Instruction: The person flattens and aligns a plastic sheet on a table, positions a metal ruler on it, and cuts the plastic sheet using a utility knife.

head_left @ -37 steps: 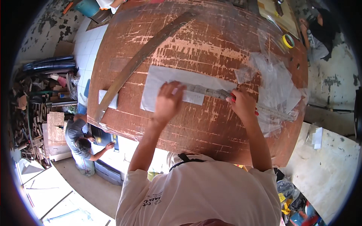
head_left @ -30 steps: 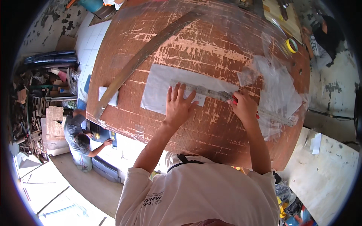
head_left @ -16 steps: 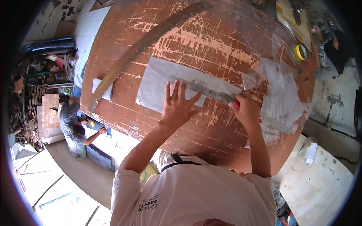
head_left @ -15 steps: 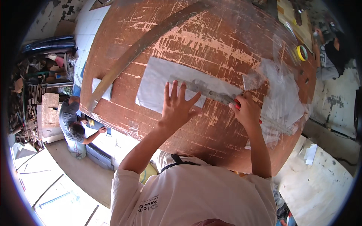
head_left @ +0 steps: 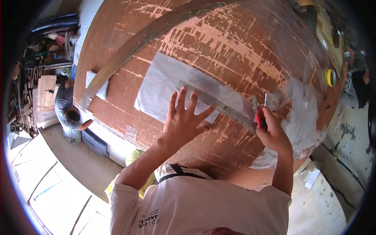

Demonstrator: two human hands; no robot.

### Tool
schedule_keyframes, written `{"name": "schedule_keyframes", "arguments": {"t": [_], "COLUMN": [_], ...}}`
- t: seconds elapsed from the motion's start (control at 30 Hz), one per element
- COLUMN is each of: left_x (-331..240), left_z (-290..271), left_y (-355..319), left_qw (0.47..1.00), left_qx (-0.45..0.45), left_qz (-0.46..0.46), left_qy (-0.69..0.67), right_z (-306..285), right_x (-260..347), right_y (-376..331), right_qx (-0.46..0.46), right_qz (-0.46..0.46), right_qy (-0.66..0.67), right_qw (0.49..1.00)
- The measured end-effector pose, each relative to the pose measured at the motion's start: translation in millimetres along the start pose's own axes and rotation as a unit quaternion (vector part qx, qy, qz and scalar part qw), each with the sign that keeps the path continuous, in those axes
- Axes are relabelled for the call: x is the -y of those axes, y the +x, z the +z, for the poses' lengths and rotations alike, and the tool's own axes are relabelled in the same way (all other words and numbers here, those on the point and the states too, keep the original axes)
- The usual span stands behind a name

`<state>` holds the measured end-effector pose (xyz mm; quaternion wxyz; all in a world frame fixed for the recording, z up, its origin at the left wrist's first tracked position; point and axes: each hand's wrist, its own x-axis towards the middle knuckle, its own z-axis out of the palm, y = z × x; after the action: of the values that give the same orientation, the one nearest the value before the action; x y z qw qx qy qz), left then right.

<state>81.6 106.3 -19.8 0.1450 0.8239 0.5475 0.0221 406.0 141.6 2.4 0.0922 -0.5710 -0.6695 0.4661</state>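
Observation:
My left hand [head_left: 183, 122] lies with its fingers spread, pressing on a metal ruler [head_left: 232, 112]. Under the ruler is a translucent whitish plastic sheet [head_left: 161, 76], flat on the worn brown tabletop [head_left: 192, 145]. In my right hand [head_left: 276, 133] is a red utility knife [head_left: 259, 117], its metal end pointing away from me. The knife is raised by the ruler's right end. My right fingers wrap round its handle and hide part of it.
A long dark wooden strip [head_left: 133, 51] crosses the table's far left, over a small white piece [head_left: 102, 91]. Crumpled clear plastic [head_left: 301, 117] and a yellow tape roll [head_left: 331, 77] lie at the right. One person [head_left: 68, 105] crouches at left; another [head_left: 356, 88] is at far right.
My right hand has pulled the knife right and toward me, off the sheet's right end, and its tip has turned upward. My left hand still holds the ruler down; the view has shifted slightly.

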Motion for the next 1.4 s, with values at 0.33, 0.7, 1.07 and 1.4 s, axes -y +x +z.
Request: {"name": "schedule_keyframes", "arguments": {"t": [0.33, 0.7, 1.07, 1.4], "left_x": [-1, -1, 0, 1], "left_z": [4, 6, 11, 13], "left_y": [-1, -1, -3, -5], "left_qw": [0.999, 0.999, 0.999, 0.998], "left_qx": [0.0, -0.013, -0.001, -0.011], "left_qz": [-0.032, -0.024, -0.027, -0.046], "left_qy": [-0.023, -0.017, -0.032, -0.046], "right_z": [31, 45, 51, 47], "right_x": [90, 102, 109, 112], "right_y": [76, 83, 82, 83], "right_qx": [0.07, 0.096, 0.082, 0.102], "right_qz": [-0.214, -0.254, -0.305, -0.311], "right_qy": [-0.165, -0.246, -0.374, -0.4], "right_qw": [0.96, 0.93, 0.872, 0.856]}}
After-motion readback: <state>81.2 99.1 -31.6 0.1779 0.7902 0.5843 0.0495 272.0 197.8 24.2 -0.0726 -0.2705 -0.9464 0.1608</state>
